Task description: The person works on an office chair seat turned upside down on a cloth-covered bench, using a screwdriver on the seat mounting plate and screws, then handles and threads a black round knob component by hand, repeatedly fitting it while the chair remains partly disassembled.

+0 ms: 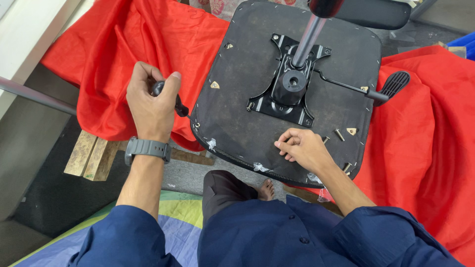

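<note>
Left hand [151, 101]: raised off the work, back of the hand toward the camera, forearm running straight up from the lower frame. A grey watch [147, 148] sits on the wrist. The fingers are curled into a fist around the black handle of a screwdriver [170, 99]; the thumb lies along the top of the handle. The shaft points down and to the right, its tip just beside the left edge of the seat base [237, 74]. Red cloth [123, 54] lies behind and under this hand.

Right hand [302, 147]: resting on the underside of the seat base near its front edge, forearm angled in from the lower right. The fingers are bent inward and bunched, fingertips pressed together against the black surface; whether they pinch anything cannot be told.

Loose bolts [339, 134] lie on the base just to the right of the right hand. The black metal plate [287, 91] is bolted to the base above this hand, with the gas cylinder [307, 37] rising from its centre. A lever [391, 85] projects to the right of the plate.
</note>
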